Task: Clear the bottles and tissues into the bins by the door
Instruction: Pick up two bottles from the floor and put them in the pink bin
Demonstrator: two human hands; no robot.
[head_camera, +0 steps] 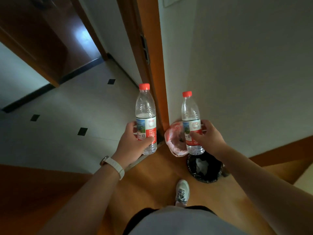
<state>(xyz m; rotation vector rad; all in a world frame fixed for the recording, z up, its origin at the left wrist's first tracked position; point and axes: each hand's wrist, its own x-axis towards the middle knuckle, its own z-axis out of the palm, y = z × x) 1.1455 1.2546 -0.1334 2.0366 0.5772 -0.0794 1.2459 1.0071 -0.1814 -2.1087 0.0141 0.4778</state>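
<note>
I'm holding the first bottle (145, 119) upright in my left hand (133, 141), in front of the door frame (152, 65). The second bottle (192, 122) is upright in my right hand (208, 136), over the far bin (174, 141) in the corner by the frame. The near bin (205, 167) sits just this side of it on the floor (152, 175), with my shoe (182, 192) behind it.

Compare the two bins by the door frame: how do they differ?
Liner: far bin has a pink-red bag, near bin a black one. Contents: near bin shows white crumpled waste; far bin's inside is partly hidden behind a bottle. Both sit open-topped by the wall.
</note>
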